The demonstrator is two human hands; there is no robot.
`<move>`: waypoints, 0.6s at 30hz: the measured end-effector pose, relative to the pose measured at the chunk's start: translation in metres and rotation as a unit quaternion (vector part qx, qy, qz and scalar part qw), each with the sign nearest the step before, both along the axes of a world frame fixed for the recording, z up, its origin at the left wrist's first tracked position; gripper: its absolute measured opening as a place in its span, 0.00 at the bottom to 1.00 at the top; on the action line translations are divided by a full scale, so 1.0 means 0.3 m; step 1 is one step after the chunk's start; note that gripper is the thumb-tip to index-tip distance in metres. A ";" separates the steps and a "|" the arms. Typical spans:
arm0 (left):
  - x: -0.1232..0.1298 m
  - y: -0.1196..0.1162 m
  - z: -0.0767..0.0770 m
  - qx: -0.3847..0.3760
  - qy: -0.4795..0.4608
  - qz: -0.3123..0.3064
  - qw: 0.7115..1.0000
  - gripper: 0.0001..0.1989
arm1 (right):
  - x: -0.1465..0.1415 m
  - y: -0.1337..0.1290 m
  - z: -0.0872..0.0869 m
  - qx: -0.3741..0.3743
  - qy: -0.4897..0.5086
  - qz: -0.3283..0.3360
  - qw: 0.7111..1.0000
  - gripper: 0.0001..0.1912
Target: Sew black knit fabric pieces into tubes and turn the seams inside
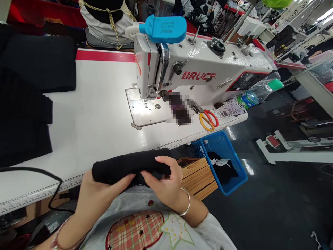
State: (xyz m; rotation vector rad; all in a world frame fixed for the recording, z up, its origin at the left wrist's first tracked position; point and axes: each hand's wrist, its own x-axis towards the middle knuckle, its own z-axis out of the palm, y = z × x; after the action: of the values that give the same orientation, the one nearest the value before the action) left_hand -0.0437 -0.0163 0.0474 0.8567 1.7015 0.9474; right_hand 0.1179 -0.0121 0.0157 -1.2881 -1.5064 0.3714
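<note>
A rolled or folded piece of black fabric (127, 164) is held close to my body, at the front edge of the sewing table (85, 128). My left hand (100, 191) wraps round its left end, thumb along the near side. Toward the right end, my right hand (165, 180) grips the same fabric, with its thumb and forefinger on the near side. The other fingers of both hands are partly hidden. Beyond the fabric stands a white sewing machine (200, 74), its lit needle area over a metal plate (140, 109).
Stacks of black fabric (39, 66) lie at the table's left. Scissors (208, 119) and a plastic bottle (247, 99) rest on the right side. A blue basket (240, 177) holding dark cloth stands below, beside a wooden seat (199, 177). A black cable (31, 169) crosses the left edge.
</note>
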 end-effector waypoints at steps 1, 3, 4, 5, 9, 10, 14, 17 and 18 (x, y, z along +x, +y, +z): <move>0.004 0.000 -0.006 0.011 0.016 0.002 1.000 0.10 | -0.003 0.000 -0.001 0.000 0.009 0.006 1.000 0.14; 0.014 -0.001 -0.017 0.032 0.049 0.011 0.998 0.10 | -0.009 -0.001 -0.003 0.003 0.029 0.018 0.999 0.13; 0.019 -0.002 -0.020 0.039 0.052 0.022 0.998 0.09 | -0.011 -0.001 -0.004 0.005 0.036 0.022 0.999 0.13; 0.024 -0.002 -0.021 0.044 0.049 0.033 0.997 0.09 | -0.012 -0.001 -0.005 0.008 0.040 0.025 0.999 0.13; 0.032 -0.001 -0.018 0.048 0.040 0.040 0.997 0.09 | -0.008 -0.002 -0.003 0.018 0.033 0.041 0.998 0.14; 0.031 -0.001 -0.017 0.046 0.037 0.031 0.998 0.09 | -0.006 -0.003 -0.002 0.021 0.030 0.044 0.998 0.14; 0.026 -0.001 -0.017 0.045 0.011 -0.001 0.999 0.09 | 0.000 -0.006 -0.002 0.029 0.017 0.047 0.998 0.15; 0.030 -0.001 -0.013 0.057 0.010 -0.011 0.998 0.09 | 0.000 -0.009 -0.005 0.036 0.012 0.042 0.998 0.15; 0.033 -0.001 -0.011 0.062 0.014 -0.009 0.998 0.09 | -0.001 -0.011 -0.006 0.037 0.011 0.040 0.998 0.15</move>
State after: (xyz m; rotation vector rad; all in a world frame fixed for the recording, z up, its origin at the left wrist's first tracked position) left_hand -0.0337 -0.0167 0.0442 0.9699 1.6699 1.0421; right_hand 0.1176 -0.0154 0.0139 -1.1641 -1.5436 0.3764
